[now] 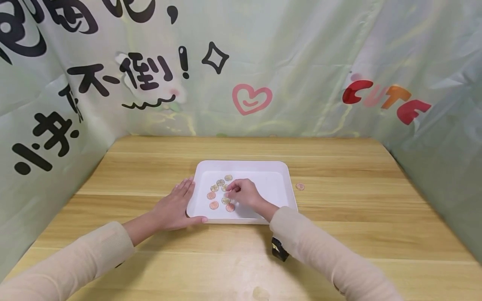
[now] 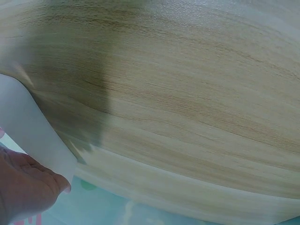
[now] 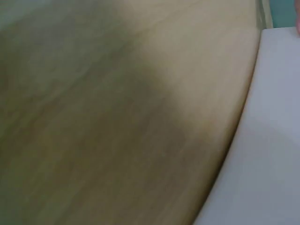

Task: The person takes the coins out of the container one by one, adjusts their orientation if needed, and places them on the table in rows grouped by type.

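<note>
A white tray [image 1: 269, 184] lies on the table with several coins in its left half, some copper-coloured like the coin [image 1: 214, 205] near the front, others yellowish like the coin [image 1: 228, 177] at the back. My left hand [image 1: 173, 209] rests against the tray's left side with straight fingers, its thumb along the front rim. Over the tray, my right hand [image 1: 244, 193] has bent fingers, the fingertips right at a yellowish coin [image 1: 224, 188]; I cannot tell whether they pinch one. The left wrist view has part of the left hand [image 2: 30, 185] beside the tray [image 2: 35, 126].
One copper-coloured coin [image 1: 300, 186] lies on the wooden table [image 1: 346, 200] to the right of the tray. A printed cloth [image 1: 301, 62] surrounds the table at the back and sides. Under the right sleeve, a black wrist device [image 1: 279, 250] shows.
</note>
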### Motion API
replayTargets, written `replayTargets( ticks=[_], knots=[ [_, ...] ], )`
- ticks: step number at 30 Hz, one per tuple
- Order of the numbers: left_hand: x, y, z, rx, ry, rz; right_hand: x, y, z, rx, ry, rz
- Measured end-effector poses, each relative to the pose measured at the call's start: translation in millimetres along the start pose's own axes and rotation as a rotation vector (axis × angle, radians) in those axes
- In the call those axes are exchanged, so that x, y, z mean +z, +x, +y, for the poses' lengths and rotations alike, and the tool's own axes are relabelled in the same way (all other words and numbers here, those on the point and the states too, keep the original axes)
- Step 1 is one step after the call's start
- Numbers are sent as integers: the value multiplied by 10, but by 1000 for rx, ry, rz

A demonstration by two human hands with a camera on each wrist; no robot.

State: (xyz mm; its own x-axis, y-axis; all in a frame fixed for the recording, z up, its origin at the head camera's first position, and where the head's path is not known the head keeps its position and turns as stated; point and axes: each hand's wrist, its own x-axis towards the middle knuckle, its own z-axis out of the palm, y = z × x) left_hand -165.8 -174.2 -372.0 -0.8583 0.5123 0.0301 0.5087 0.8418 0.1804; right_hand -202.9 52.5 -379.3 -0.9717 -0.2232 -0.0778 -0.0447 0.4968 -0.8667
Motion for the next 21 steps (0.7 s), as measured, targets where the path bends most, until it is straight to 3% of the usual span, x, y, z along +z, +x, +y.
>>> replayTargets(
  ticks=[14,21],
  knots=[
    [-1,1,-1,-1,4,5,122,-5,-4,29,-79,-50],
    [9,-7,-6,-4,-3,9,162,0,-4,-21,-168,-58]
  ],
)
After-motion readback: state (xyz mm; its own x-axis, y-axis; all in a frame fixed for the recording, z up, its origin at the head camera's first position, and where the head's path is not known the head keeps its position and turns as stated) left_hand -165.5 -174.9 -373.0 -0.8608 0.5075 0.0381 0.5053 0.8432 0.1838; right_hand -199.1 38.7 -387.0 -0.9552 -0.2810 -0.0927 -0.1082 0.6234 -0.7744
